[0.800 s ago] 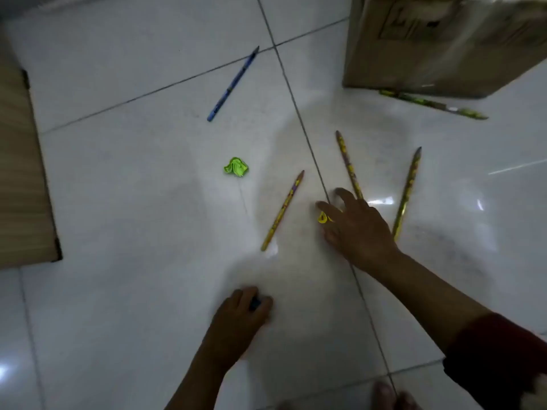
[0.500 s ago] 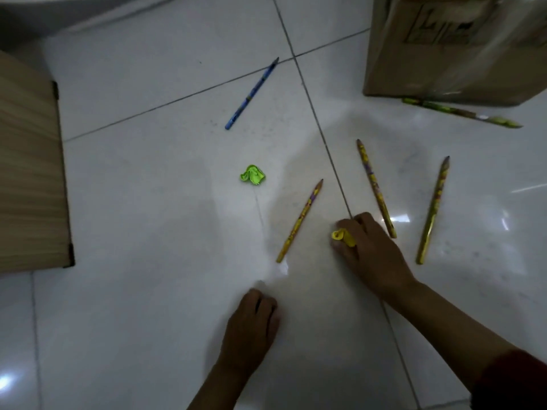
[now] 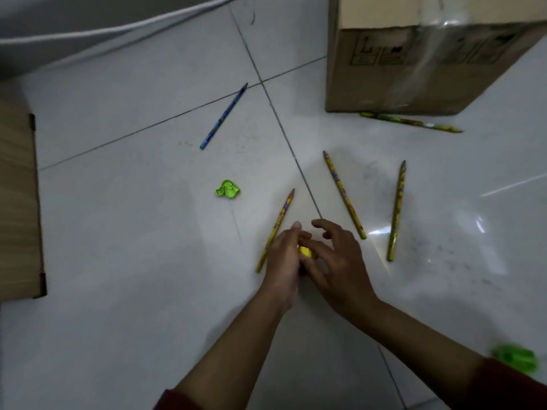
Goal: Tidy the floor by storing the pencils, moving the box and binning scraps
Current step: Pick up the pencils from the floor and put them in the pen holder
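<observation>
My left hand point(image 3: 281, 258) and my right hand point(image 3: 337, 258) meet low over the floor, both closed around a small yellow scrap point(image 3: 305, 251) pinched between them. A yellow pencil point(image 3: 279, 223) lies just left of my left hand, partly hidden by it. To the right lie two more yellow pencils point(image 3: 343, 193) point(image 3: 396, 211). A blue pencil point(image 3: 223, 116) lies farther off at the upper left. A crumpled green scrap point(image 3: 228, 189) sits left of the hands. A cardboard box point(image 3: 414, 69) stands at the upper right, a green pencil point(image 3: 411, 122) along its base.
The floor is glossy white tile with dark grout lines. A wooden furniture panel point(image 3: 17, 202) fills the left edge. A white cable point(image 3: 118, 28) runs along the top. A blurred green thing point(image 3: 515, 361) shows at the lower right by my sleeve.
My right hand lifted the yellow scrap off the floor and drew back toward me. My left hand came up from the floor and met it around the scrap.
</observation>
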`<state>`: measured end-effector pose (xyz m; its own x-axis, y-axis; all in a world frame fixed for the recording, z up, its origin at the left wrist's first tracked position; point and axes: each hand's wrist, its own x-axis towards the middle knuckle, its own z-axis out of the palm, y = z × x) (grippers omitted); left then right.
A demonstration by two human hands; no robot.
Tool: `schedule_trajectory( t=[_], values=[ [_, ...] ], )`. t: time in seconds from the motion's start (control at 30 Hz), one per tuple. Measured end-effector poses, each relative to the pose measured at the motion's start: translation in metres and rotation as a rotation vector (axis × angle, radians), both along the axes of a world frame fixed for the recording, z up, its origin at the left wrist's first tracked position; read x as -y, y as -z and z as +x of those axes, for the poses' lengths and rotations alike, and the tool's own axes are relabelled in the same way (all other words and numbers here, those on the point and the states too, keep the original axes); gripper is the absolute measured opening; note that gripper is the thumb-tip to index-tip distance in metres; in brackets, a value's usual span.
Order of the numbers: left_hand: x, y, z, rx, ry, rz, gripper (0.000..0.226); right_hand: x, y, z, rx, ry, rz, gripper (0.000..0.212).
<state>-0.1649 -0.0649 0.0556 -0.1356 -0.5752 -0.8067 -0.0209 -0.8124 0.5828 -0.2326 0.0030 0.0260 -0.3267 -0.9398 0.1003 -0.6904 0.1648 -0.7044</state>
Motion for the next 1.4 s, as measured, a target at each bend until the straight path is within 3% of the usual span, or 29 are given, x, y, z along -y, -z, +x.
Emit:
schedule_trajectory(
  t=[0.1, 0.23, 0.3, 0.47, 0.6, 0.77, 0.97, 1.1, 1.23, 1.4],
  values=[
    [0.011, 0.005, -0.001, 0.174, -0.001, -0.132, 0.033, -0.013, -0.005, -0.01, 0.048, -0.003, -0.004, 0.044],
    [0.051, -0.001, 0.021, 0.8, 0.201, -0.704, 0.032, -0.046, -0.005, -0.036, 0.061, 0.164, 0.007, 0.045],
    [0.07, -0.004, 0.033, 0.971, 0.319, -0.867, 0.026, -0.063, -0.003, -0.051, 0.001, 0.241, 0.044, 0.046],
    [0.096, 0.007, 0.043, 1.14, 0.696, -0.812, 0.052, -0.106, 0.004, -0.073, -0.14, 0.352, 0.172, 0.046],
    [0.089, 0.018, 0.042, 1.118, 0.759, -0.761, 0.034, -0.146, 0.008, -0.083, -0.279, 0.4, 0.217, 0.043],
    [0.072, 0.019, 0.035, 1.074, 0.76, -0.813, 0.036, -0.192, 0.01, -0.088, -0.426, 0.535, 0.336, 0.049],
    [0.03, 0.011, 0.006, 0.859, 0.814, -1.011, 0.037, -0.239, 0.011, -0.096, -0.305, 0.84, 0.593, 0.087],
    [0.011, 0.015, -0.012, 0.766, 0.955, -1.122, 0.037, -0.24, 0.014, -0.103, -0.196, 0.83, 0.624, 0.099],
    [0.005, 0.017, -0.021, 0.696, 1.034, -1.207, 0.034, -0.221, 0.018, -0.098, -0.21, 0.711, 0.544, 0.083],
    [0.0, 0.012, -0.023, 0.642, 1.103, -1.275, 0.052, -0.202, 0.035, -0.088, -0.288, 0.523, 0.342, 0.033]
  ],
)
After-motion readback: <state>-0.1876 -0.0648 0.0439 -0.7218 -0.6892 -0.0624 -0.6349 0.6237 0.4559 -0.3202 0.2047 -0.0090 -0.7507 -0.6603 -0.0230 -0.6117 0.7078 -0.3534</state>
